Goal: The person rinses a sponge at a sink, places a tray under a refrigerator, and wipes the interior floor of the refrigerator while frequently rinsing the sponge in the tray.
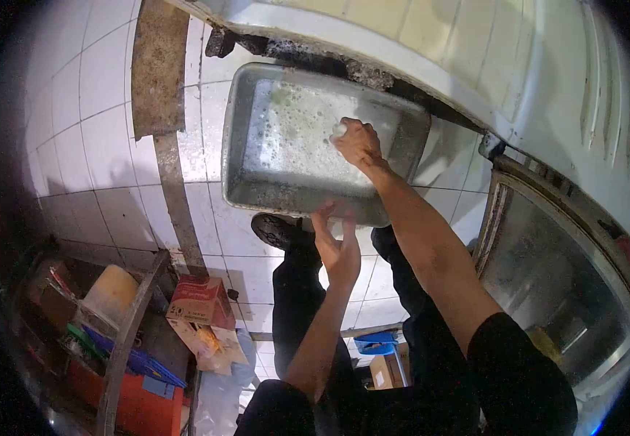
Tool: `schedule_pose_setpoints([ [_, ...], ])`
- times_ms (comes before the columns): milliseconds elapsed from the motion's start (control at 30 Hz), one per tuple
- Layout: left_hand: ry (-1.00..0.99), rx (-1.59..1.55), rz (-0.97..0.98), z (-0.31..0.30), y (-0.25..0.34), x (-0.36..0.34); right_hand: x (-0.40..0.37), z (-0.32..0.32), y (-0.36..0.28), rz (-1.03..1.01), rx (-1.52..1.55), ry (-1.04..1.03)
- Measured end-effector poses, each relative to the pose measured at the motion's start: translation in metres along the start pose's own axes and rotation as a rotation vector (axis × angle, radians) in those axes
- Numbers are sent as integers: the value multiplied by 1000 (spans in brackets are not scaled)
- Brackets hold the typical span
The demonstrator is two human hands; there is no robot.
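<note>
The sudsy metal tray (286,145) is held up in front of white tiles (104,94). The right hand (360,143) is curled inside it round a pale scrap (339,129), mostly hidden and hard to name. The left hand (337,243), fingers spread flat, props the near rim, and I can't see whether its fingertips hook under

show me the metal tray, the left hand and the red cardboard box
metal tray (286,198): head view, on its near side wall
left hand (337,248): head view, middle of the hand, at the tray's near rim
red cardboard box (202,299): head view, on its top face
</note>
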State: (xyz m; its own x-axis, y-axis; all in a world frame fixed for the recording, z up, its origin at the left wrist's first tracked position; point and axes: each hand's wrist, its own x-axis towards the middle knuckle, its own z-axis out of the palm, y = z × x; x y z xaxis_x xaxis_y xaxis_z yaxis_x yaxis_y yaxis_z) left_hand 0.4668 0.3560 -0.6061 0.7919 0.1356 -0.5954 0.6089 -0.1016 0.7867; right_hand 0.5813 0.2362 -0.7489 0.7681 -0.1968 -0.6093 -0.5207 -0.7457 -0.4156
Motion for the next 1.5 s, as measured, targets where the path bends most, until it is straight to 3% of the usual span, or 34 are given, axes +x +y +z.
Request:
schedule_pose_setpoints([
  [267, 43, -201, -1, 9, -13, -5, -3, 6, -13, -14, 139, -14],
  [333, 43, -319, -12, 10, -9, -7, -6, 8, -9, 31, 247, 22],
  [467, 89, -229, 30, 9, -11, -7, -10, 23, 9, 169, 153, 52],
  [533, 88, -332, 40, 6, -18, -8, -35, -18, -7, 170, 717, 65],
  [567, 103, -428, 41, 8, -21, -7, -49, -48, -26, 52, 846, 128],
  [600, 115, -442, 4, 11, -24, -5, -73, -97, -47, -14, 514, 333],
  [633, 139, -443, -34, 11, -23, -3, -77, -134, -53, -122, 503, 484],
  [700, 125, -453, -26, 9, -15, -3, -83, -203, -49, 47, 412, 630],
  [733, 142, -431, -52, 9, -11, -3, -92, -256, -57, 38, 656, 512],
  [800, 141, -394, -28, 11, -10, 1, -37, -295, 8, -55, -75, 887],
  [900, 163, -494, 19, 16, -13, -1, -7, -300, 60, 56, -306, 785],
  [967, 156, -524, 18, 21, -13, -1, -24, -257, 25, 130, -102, 833],
  [1033, 122, -528, 11, 21, -17, -4, -43, -209, 2, 144, -170, 775],
  [1100, 150, -543, 28, 28, -19, 0, -65, -188, -28, -113, -15, 520],
  [1133, 141, -541, 23, 28, -17, -3, -70, -186, -38, -104, -18, 523],
  [1200, 137, -496, -23, 26, -12, -7, -76, -188, -53, -449, -96, 436],
  [1267, 151, -484, -37, 24, -13, -7, -60, -221, -36, -475, -239, 577],
  [1333, 179, -466, -60, 16, -16, -12, -17, -259, 14, -523, -119, 960],
  [1367, 171, -497, -38, 14, -14, -12, -23, -286, -4, -190, 194, 809],
  [1400, 166, -525, -19, 10, -14, -14, -12, -295, -2, -54, 97, 858],
  [1433, 185, -524, -16, 3, -15, -16, 8, -290, 1, -67, 104, 845],
  [1500, 188, -471, -51, -8, -17, -13, 51, -270, 12, -300, 90, 1067],
])
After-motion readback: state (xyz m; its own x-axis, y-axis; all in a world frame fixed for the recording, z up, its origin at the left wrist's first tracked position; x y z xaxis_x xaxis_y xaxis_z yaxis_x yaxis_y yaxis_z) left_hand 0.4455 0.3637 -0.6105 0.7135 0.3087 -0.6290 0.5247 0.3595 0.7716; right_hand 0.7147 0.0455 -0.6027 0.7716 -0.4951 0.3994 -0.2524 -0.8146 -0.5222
